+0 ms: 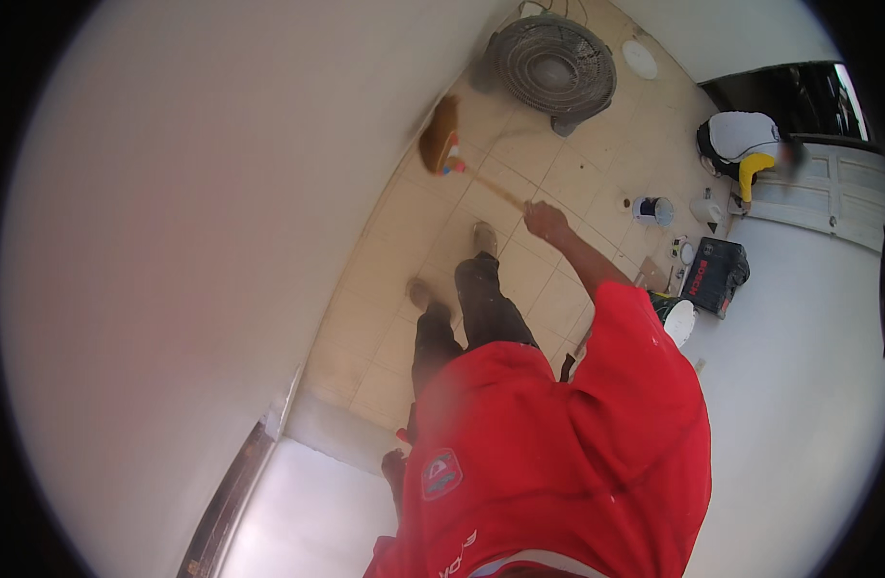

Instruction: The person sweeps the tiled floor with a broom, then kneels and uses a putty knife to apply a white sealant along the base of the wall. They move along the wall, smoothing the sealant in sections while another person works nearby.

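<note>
My right hand (546,222) grips the wooden handle (496,187) of a broom, whose blurred brown head (437,135), with a colourful band, is beside the base of the left wall. My left hand (392,468) is low beside my red shirt, partly hidden by it, closed around something with a small red part that I cannot make out. My feet stand on the beige tiled floor (356,328), below and left of the broom handle.
A grey floor fan (550,72) stands ahead. At right are paint cans (652,211), a white jug (704,212), a black case (717,277) and a white-lidded bucket (680,324). A crouching co-worker (741,135) in white and yellow is beside a white panelled door (818,193).
</note>
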Motion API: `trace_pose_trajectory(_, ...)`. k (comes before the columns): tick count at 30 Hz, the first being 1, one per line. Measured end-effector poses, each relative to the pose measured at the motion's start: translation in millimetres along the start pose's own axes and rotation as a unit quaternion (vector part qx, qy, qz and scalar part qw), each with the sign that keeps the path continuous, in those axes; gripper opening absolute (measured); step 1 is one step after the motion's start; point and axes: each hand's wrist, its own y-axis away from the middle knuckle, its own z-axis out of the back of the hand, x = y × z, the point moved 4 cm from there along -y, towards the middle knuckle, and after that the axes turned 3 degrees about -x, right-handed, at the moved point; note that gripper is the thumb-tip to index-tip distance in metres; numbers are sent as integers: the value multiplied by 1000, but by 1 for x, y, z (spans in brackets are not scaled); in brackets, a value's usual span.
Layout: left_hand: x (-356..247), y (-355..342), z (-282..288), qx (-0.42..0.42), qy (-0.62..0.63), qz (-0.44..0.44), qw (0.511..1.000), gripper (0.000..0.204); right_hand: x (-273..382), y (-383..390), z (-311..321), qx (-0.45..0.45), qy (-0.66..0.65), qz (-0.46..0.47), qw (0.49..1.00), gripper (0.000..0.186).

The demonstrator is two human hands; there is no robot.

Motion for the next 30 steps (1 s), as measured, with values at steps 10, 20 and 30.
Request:
trace_pose_trajectory(10, -204, 94, -195, -18, -168, -104, 980, 20, -75, -112, -5, 91, 40, 148, 984, 34)
trace_pose_trajectory(20, -228, 120, -333, 101, -398, -193, 891, 20, -208, -150, 106, -7, -9, 43, 999, 16)
trace_pose_trajectory(30, -480, 17, -511, 256, -596, -352, 675, 21, -259, 82, 125, -95, -218, -167, 957, 20)
